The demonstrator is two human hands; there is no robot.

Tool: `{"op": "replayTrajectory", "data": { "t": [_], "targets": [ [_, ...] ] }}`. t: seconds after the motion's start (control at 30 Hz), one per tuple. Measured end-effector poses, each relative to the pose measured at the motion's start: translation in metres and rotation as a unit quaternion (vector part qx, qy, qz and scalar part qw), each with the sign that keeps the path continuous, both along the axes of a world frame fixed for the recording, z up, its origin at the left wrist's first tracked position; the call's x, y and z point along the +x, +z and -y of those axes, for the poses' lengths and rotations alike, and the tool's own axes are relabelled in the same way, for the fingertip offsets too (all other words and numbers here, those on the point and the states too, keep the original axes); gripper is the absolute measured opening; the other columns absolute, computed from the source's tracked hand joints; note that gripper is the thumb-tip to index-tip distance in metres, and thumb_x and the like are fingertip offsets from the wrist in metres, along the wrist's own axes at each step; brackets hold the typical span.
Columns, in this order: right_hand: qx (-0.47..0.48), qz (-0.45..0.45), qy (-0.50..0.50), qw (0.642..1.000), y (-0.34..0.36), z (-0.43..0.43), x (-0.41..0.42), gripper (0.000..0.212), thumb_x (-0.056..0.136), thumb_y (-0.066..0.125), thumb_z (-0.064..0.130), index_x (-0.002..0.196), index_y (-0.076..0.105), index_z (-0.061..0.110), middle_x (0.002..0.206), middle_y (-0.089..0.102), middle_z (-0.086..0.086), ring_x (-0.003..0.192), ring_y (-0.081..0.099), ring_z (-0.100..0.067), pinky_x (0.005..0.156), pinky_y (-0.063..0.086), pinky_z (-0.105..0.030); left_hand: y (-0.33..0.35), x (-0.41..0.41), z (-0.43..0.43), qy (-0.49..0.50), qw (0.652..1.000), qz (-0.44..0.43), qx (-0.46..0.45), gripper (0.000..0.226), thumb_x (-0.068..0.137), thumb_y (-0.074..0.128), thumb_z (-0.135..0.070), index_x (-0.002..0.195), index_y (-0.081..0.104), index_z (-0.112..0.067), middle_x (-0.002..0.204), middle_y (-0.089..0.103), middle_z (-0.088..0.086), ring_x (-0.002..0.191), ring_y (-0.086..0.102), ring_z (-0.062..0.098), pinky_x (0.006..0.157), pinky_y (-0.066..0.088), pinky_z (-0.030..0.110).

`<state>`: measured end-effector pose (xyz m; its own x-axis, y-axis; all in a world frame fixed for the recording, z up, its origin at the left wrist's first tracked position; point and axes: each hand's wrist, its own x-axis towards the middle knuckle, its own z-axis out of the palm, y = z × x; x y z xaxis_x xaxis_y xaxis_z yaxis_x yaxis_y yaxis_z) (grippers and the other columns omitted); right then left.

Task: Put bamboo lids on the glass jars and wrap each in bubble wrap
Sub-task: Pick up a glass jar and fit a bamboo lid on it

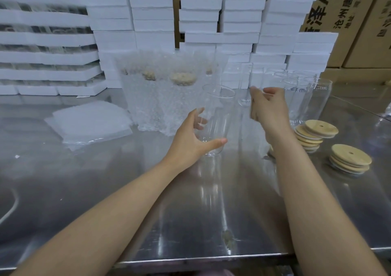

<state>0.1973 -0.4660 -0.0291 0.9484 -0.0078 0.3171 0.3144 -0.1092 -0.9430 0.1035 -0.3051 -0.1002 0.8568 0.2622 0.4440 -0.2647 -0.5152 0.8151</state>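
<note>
The stainless steel table [105,191] carries a flat stack of bubble wrap sheets [88,123] to the left of the fingers of the left hand [188,140], with wrapped lidded jars [160,102] standing just beyond them. Open glass jars [306,98] stand just beyond the fingers of the right hand [268,112], and two stacks of bamboo lids [315,134] lie to their right.
</note>
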Motion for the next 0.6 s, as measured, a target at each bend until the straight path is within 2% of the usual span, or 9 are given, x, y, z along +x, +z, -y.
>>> {"op": "replayTrajectory", "data": {
  "t": [0.07, 0.1, 0.17, 0.23, 0.3, 0.33, 0.47, 0.6],
  "targets": [
    [0.092, 0.054, 0.002, 0.994, 0.004, -0.005, -0.007, 0.029, 0.087, 0.064, 0.046, 0.097, 0.048, 0.024, 0.101, 0.063, -0.002, 0.087, 0.058, -0.011, 0.08, 0.046, -0.025, 0.0, 0.001, -0.001, 0.003, 1.0, -0.011, -0.003, 0.092, 0.065, 0.083, -0.05, 0.141, 0.031, -0.037, 0.116, 0.05, -0.02, 0.111, 0.051, 0.0, 0.089, 0.048, 0.02],
    [0.113, 0.099, 0.007, 0.989, 0.005, -0.009, -0.012, 0.026, 0.086, 0.066, 0.044, 0.092, 0.049, 0.025, 0.096, 0.063, 0.0, 0.084, 0.059, -0.007, 0.076, 0.047, -0.02, 0.0, 0.001, -0.001, 0.004, 1.0, -0.015, -0.006, 0.093, 0.065, 0.083, -0.05, 0.141, 0.031, -0.037, 0.116, 0.05, -0.02, 0.111, 0.051, 0.001, 0.086, 0.048, 0.019],
    [0.126, 0.19, 0.038, 0.973, 0.005, -0.016, -0.023, 0.02, 0.086, 0.07, 0.034, 0.089, 0.052, 0.025, 0.096, 0.062, -0.003, 0.088, 0.061, -0.01, 0.077, 0.049, -0.021, 0.001, 0.001, -0.001, 0.003, 1.0, -0.019, -0.011, 0.093, 0.065, 0.083, -0.049, 0.141, 0.031, -0.038, 0.117, 0.05, -0.02, 0.111, 0.051, 0.001, 0.084, 0.047, 0.017],
    [0.079, 0.309, 0.057, 0.946, 0.003, -0.023, -0.031, 0.018, 0.085, 0.071, 0.024, 0.091, 0.055, 0.019, 0.101, 0.06, -0.011, 0.092, 0.061, -0.019, 0.082, 0.05, -0.025, 0.001, 0.001, -0.001, -0.008, 1.0, -0.024, -0.018, 0.093, 0.065, 0.084, -0.048, 0.141, 0.031, -0.038, 0.12, 0.051, -0.018, 0.111, 0.051, 0.001, 0.086, 0.046, 0.017],
    [-0.018, 0.423, 0.05, 0.904, -0.002, -0.029, -0.034, 0.017, 0.085, 0.071, 0.018, 0.092, 0.06, 0.007, 0.099, 0.061, -0.012, 0.092, 0.059, -0.022, 0.08, 0.047, -0.022, 0.001, 0.001, -0.001, -0.029, 0.999, -0.033, -0.027, 0.094, 0.065, 0.084, -0.047, 0.142, 0.03, -0.037, 0.123, 0.051, -0.016, 0.113, 0.051, -0.001, 0.088, 0.046, 0.017],
    [-0.054, 0.451, 0.047, 0.89, -0.004, -0.031, -0.036, 0.018, 0.086, 0.071, 0.017, 0.092, 0.062, 0.003, 0.097, 0.063, -0.01, 0.092, 0.059, -0.023, 0.08, 0.046, -0.022, 0.001, 0.0, -0.001, -0.038, 0.998, -0.038, -0.029, 0.095, 0.065, 0.084, -0.048, 0.142, 0.03, -0.037, 0.124, 0.051, -0.016, 0.115, 0.051, -0.001, 0.089, 0.047, 0.018],
    [-0.095, 0.457, 0.047, 0.883, -0.008, -0.038, -0.038, 0.016, 0.089, 0.067, 0.017, 0.092, 0.069, 0.002, 0.096, 0.064, -0.008, 0.098, 0.058, -0.025, 0.087, 0.047, -0.031, 0.001, 0.0, -0.004, -0.06, 0.997, -0.045, -0.032, 0.094, 0.065, 0.084, -0.047, 0.142, 0.03, -0.039, 0.124, 0.052, -0.019, 0.115, 0.051, -0.004, 0.09, 0.049, 0.021],
    [-0.103, 0.406, 0.128, 0.899, -0.013, -0.041, -0.039, 0.022, 0.09, 0.067, 0.017, 0.106, 0.067, 0.002, 0.111, 0.048, -0.004, 0.109, 0.055, -0.028, 0.091, 0.05, -0.023, 0.0, 0.002, -0.005, -0.082, 0.995, -0.053, -0.039, 0.094, 0.067, 0.084, -0.047, 0.143, 0.031, -0.034, 0.126, 0.052, -0.019, 0.117, 0.05, -0.004, 0.096, 0.051, 0.031]
  ]
}}
